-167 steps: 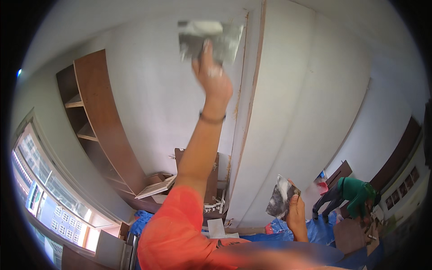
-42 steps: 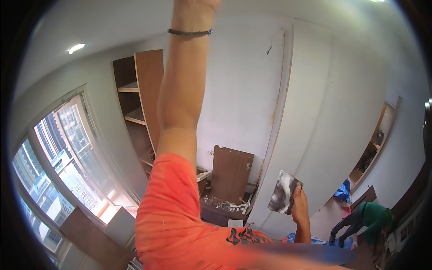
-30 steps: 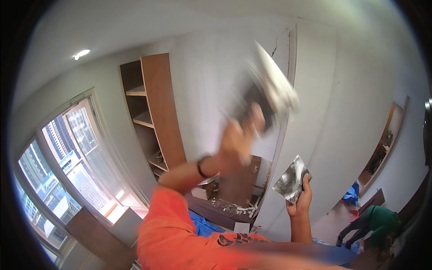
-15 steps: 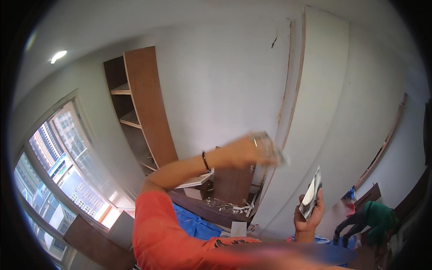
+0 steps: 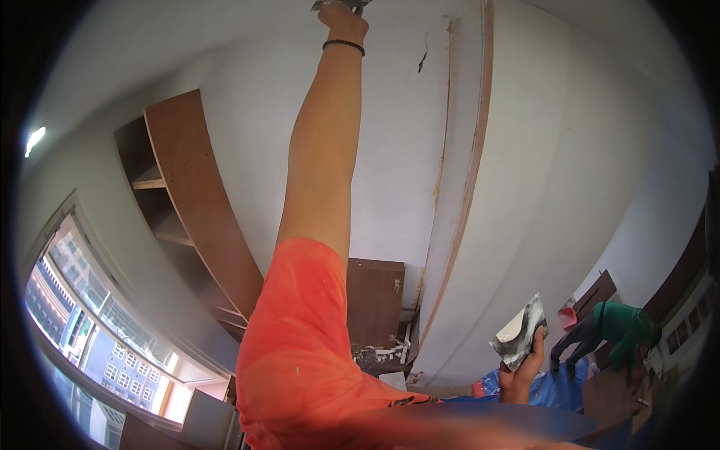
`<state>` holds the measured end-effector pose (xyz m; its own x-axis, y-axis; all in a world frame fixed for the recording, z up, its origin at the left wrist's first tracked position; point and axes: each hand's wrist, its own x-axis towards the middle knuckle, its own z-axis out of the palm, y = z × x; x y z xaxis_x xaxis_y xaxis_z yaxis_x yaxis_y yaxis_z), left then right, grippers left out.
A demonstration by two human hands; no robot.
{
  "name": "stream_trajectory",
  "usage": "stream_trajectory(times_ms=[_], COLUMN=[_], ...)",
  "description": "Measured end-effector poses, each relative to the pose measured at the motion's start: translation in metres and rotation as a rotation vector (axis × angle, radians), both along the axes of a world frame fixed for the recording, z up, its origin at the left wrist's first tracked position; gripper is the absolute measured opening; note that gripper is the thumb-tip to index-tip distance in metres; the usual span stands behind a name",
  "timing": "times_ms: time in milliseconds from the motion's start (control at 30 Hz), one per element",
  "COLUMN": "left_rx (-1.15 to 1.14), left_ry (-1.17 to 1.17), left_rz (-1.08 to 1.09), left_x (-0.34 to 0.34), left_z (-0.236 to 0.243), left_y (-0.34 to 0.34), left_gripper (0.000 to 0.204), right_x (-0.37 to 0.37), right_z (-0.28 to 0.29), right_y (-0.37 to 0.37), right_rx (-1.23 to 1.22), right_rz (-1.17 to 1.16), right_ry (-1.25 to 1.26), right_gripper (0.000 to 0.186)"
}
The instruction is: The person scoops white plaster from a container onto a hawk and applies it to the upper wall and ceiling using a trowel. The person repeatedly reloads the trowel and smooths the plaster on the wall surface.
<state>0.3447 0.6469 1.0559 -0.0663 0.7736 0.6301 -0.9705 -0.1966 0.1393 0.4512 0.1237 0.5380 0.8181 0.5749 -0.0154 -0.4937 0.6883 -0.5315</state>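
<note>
My left arm in an orange sleeve reaches high up the white wall [image 5: 390,120]. My left hand [image 5: 341,21] grips a metal scraper [image 5: 322,5] near the top edge, its blade mostly cut off or hidden. Lower right, my right hand [image 5: 521,371] holds a square metal plate [image 5: 514,330] smeared with white paste, in front of a pale wall panel. A thin crack or dark mark [image 5: 422,61] shows on the wall right of my left hand, beside a brown-edged vertical seam [image 5: 448,150].
A tall wooden shelf unit [image 5: 195,187] and bright window [image 5: 97,315] are left. A brown board [image 5: 375,300] leans among debris below. At right, a person in green [image 5: 622,334] bends over boards near a blue sheet [image 5: 562,382] and red object [image 5: 568,315].
My left hand swept down toward the plate and has since risen with the scraper to the top. The view shifted, and the plate now tilts face-on.
</note>
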Motion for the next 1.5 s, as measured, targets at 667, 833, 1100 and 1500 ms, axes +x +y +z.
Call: stream_trajectory(times_ms=[667, 833, 1100, 1500], left_rx=[0.166, 0.175, 0.391, 0.06], left_ry=[0.129, 0.094, -0.07, 0.152], left_rz=[0.055, 0.196, 0.327, 0.146], left_x=[-0.107, -0.159, -0.261, -0.087], left_z=[0.009, 0.01, 0.008, -0.071], left_y=[-0.163, -0.265, -0.434, -0.104], left_gripper=[0.035, 0.034, 0.031, 0.034], right_x=[0.014, 0.024, 0.025, 0.026], right_z=[-0.003, -0.006, 0.004, -0.009], right_y=[-0.031, -0.035, -0.028, -0.014], right_rx=[-0.02, -0.007, -0.013, -0.043], right_rz=[0.136, 0.251, 0.426, 0.376], right_ry=[0.03, -0.005, -0.009, 0.025], right_gripper=[0.041, 0.044, 0.039, 0.044])
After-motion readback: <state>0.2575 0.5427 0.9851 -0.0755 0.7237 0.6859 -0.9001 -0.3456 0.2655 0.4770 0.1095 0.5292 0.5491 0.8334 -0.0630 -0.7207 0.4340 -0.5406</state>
